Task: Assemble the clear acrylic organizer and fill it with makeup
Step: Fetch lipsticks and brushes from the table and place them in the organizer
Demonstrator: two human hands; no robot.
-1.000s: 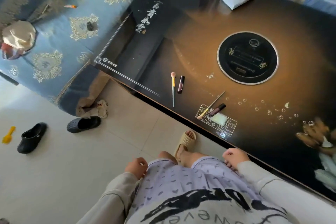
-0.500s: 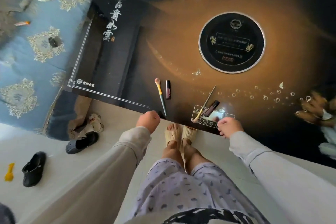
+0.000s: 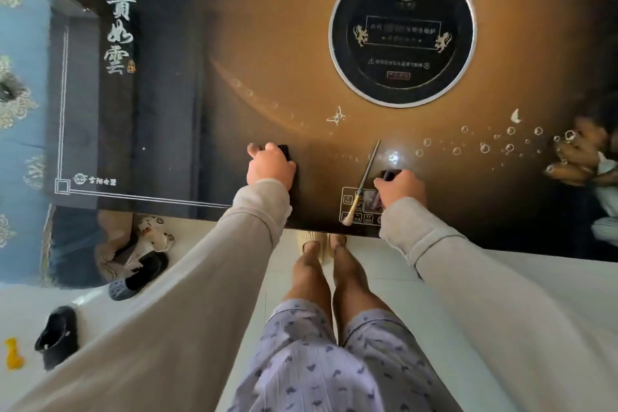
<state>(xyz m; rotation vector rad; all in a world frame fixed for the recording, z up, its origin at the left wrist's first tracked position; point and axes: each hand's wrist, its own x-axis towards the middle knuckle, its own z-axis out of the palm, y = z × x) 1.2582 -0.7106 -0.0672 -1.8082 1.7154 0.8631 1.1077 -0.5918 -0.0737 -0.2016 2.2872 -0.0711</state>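
Your left hand [image 3: 271,165] curled over a dark lip gloss tube [image 3: 285,151] at its twelve o'clock; your right hand [image 3: 400,187] pinched a second dark tube [image 3: 388,174]. The thin brush [image 3: 365,174] lay at its nine o'clock. The tubes were likely light, stiff and slick: hold mid-barrel. No organizer was in view.

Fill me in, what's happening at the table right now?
A person stands at the dark glass table, both hands down on makeup near its front edge. The left hand curls over the left tube, whose dark end pokes out past the fingers. The right hand closes on the right tube. A thin brush lies untouched beside it, across the control panel. No acrylic organizer is in view.
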